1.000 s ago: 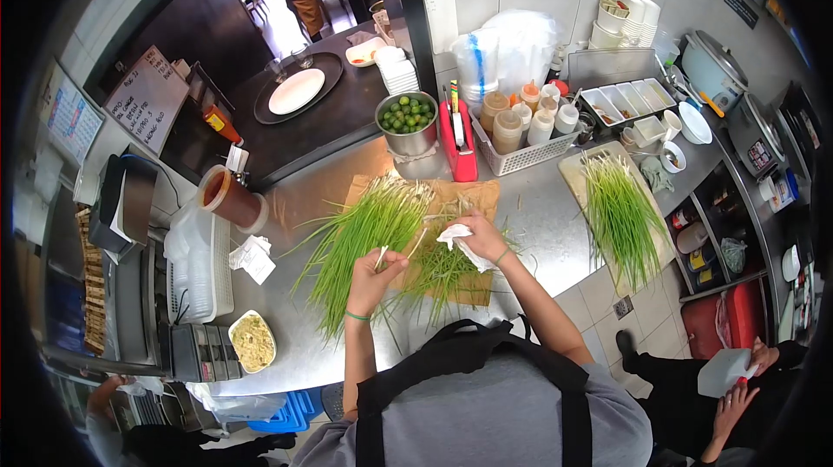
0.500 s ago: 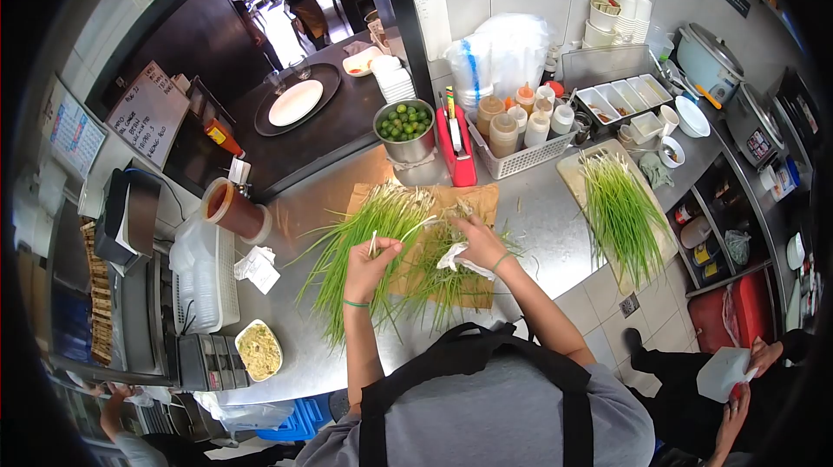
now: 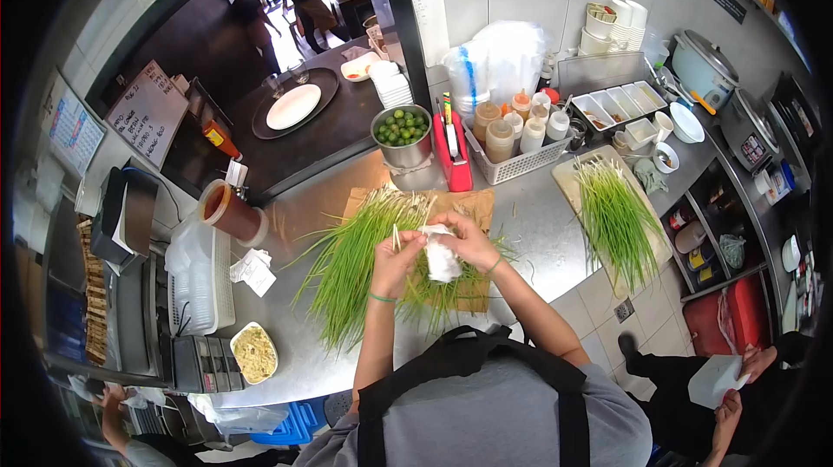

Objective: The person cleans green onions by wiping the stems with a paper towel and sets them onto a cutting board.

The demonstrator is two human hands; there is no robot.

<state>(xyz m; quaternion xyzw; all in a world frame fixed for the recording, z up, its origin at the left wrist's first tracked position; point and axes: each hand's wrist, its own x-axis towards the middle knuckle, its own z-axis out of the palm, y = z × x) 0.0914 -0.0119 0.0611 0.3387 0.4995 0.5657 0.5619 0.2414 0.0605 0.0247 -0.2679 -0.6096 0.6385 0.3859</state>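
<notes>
My left hand is closed in a pinch on a thin spring onion, whose white end sticks up past the fingers. Close beside it, my right hand grips a crumpled white cloth or tissue, with the fingertips of both hands nearly meeting. A heap of spring onions lies to the left, white ends pointing away from me. Brown paper is spread beneath, with loose green scraps partly hidden under my hands.
Another bundle of spring onions lies on a cutting board at the right. Behind stand a pot of green citrus, a red holder and a basket of sauce bottles. A co-worker's hands hold a white container at lower right.
My right hand has come up and left with the white cloth, now beside my left hand. My left hand has shifted slightly right, still pinching the spring onion. A second person shows beyond the opening.
</notes>
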